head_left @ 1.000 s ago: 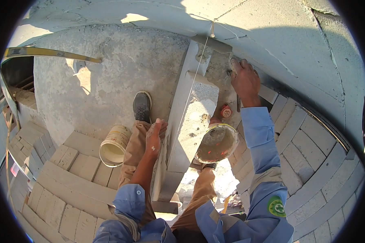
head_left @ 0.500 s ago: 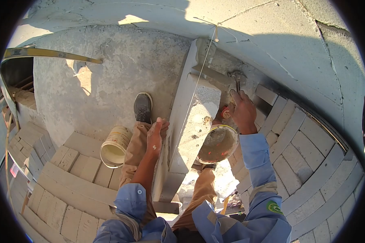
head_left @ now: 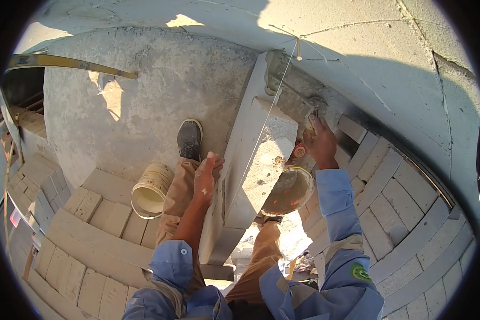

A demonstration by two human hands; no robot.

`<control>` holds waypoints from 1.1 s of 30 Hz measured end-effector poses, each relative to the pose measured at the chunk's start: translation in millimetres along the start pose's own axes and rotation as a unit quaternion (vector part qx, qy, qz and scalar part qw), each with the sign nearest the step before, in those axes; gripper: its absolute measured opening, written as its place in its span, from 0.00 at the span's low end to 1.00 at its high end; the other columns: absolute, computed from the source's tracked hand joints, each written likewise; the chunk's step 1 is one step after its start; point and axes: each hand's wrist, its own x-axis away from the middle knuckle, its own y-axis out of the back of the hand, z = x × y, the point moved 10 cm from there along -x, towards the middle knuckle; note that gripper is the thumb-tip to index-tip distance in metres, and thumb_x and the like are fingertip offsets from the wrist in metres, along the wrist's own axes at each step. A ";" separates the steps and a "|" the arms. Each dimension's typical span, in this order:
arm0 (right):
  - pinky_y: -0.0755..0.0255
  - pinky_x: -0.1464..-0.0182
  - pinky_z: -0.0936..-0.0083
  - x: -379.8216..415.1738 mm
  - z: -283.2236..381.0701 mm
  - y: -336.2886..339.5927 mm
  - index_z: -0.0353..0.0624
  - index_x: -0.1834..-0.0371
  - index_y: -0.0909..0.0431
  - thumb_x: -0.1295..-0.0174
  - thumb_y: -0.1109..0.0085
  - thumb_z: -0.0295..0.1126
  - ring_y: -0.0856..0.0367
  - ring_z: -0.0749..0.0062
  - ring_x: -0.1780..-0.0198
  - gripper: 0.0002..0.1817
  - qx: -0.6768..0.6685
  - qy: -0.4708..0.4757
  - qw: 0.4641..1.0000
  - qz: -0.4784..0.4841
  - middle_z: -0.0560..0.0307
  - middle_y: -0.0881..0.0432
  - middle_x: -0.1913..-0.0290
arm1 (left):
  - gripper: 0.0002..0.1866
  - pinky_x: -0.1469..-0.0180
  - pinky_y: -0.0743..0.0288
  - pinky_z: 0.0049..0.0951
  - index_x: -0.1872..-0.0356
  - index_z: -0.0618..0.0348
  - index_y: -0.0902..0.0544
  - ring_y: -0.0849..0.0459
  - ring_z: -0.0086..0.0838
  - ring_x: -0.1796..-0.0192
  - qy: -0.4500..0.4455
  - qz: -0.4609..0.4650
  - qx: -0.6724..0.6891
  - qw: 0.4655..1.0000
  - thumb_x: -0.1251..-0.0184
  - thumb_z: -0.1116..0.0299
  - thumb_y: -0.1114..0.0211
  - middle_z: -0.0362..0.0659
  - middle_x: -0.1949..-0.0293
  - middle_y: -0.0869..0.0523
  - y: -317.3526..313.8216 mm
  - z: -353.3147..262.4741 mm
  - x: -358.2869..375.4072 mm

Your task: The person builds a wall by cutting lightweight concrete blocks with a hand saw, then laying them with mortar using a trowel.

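Observation:
My right hand [head_left: 321, 143] is wrapped round the handle of a trowel [head_left: 316, 104], its blade smeared with grey mortar and low over the strip behind the block wall. My left hand [head_left: 207, 173] has its fingers stretched out and holds nothing, at the near left side of the low wall of pale blocks [head_left: 261, 154]. Along that wall's top runs a taut white string [head_left: 264, 124], tied at a nail [head_left: 298, 50] on the back wall. Below my right hand stands a bucket of mortar [head_left: 290, 192], partly hidden by the block.
A cream bucket [head_left: 152, 192] tilts beside my left leg. Stacked pale blocks lie to the left [head_left: 90, 234] and right [head_left: 405, 208]. A long yellow bar [head_left: 74, 63] juts in from the upper left. A red and white round object [head_left: 299, 151] sits near the bucket.
My right hand and the trowel have shifted slightly against the wall strip, with the blade now turned differently. The view has moved a little; my left hand stays at the wall's side.

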 end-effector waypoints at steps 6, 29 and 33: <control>0.20 0.56 0.58 31.6 13.6 -4.6 0.46 0.45 0.19 0.47 0.35 0.32 0.16 0.48 0.58 0.23 -0.033 -0.012 0.998 0.053 0.51 0.20 0.54 | 0.42 0.29 0.37 0.45 0.32 0.68 0.26 0.24 0.45 0.32 0.004 0.002 0.003 1.000 0.24 0.34 0.49 0.56 0.36 0.20 -0.3 -2.1 -0.8; 0.23 0.53 0.66 -122.4 148.2 27.2 0.48 0.47 0.17 0.39 0.40 0.32 0.16 0.65 0.55 0.16 0.423 0.233 0.875 0.036 0.58 0.18 0.57 | 0.41 0.34 0.32 0.41 0.34 0.66 0.24 0.21 0.40 0.35 0.003 0.005 0.049 0.999 0.25 0.34 0.48 0.53 0.39 0.17 2.4 -1.6 -6.0; 0.22 0.52 0.65 -124.1 148.0 15.2 0.48 0.46 0.17 0.36 0.42 0.32 0.15 0.63 0.54 0.15 0.448 0.235 0.862 0.032 0.56 0.17 0.57 | 0.41 0.34 0.32 0.41 0.34 0.67 0.24 0.21 0.40 0.35 0.008 0.006 0.049 0.999 0.25 0.34 0.48 0.53 0.39 0.17 3.6 1.3 -5.6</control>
